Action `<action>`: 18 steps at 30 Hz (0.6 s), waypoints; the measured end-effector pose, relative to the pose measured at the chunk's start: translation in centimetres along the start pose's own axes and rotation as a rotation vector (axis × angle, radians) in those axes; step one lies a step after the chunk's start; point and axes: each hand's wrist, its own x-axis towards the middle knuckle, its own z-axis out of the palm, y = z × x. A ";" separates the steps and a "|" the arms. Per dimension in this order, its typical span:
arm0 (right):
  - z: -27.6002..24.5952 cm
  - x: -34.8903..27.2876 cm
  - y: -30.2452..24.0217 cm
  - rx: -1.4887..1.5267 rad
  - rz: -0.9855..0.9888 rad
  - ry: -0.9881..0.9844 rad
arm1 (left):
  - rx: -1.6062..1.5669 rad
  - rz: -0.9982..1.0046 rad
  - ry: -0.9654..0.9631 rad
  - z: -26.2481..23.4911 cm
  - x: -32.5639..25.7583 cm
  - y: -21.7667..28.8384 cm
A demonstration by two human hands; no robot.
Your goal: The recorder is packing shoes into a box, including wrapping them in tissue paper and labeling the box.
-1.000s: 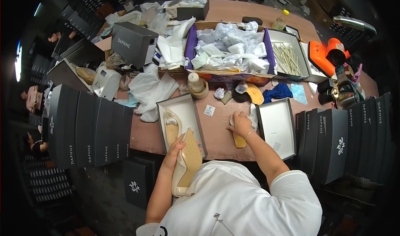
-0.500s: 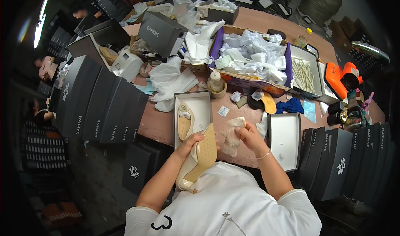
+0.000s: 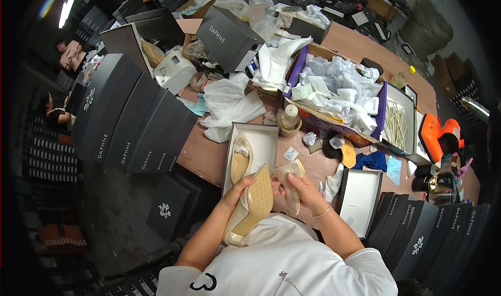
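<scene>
My left hand is closed around a beige high-heeled shoe, its sole turned up and its heel close to my shirt. In my right hand, just beside the shoe's toe end, is a crumpled, stained whitish cloth, pinched by the fingers and hanging down below them. The matching beige shoe lies in an open shoe box just beyond my left hand. To the right of my right hand is a dark-edged box part with a white inside.
Dark shoe boxes are stacked at left, with more boxes at right. Beyond stand a bottle, a carton of crumpled paper, a tray of thin sticks and an orange tool. Several people are in the left background.
My right hand has drawn the cloth nearer to the shoe and bunched it more. My view has shifted, so the table things appear further right and lower. My left hand keeps the shoe.
</scene>
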 end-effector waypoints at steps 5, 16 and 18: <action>-1.8 0.1 0.3 0.336 0.109 -0.035 | 0.007 0.022 0.020 0.5 0.2 0.0; -2.8 -0.5 0.4 0.227 -0.047 0.191 | 0.012 -0.002 0.053 0.7 -0.3 -0.5; -3.3 0.2 -1.0 0.009 -0.106 0.260 | -0.003 -0.001 0.053 0.5 -0.4 -0.5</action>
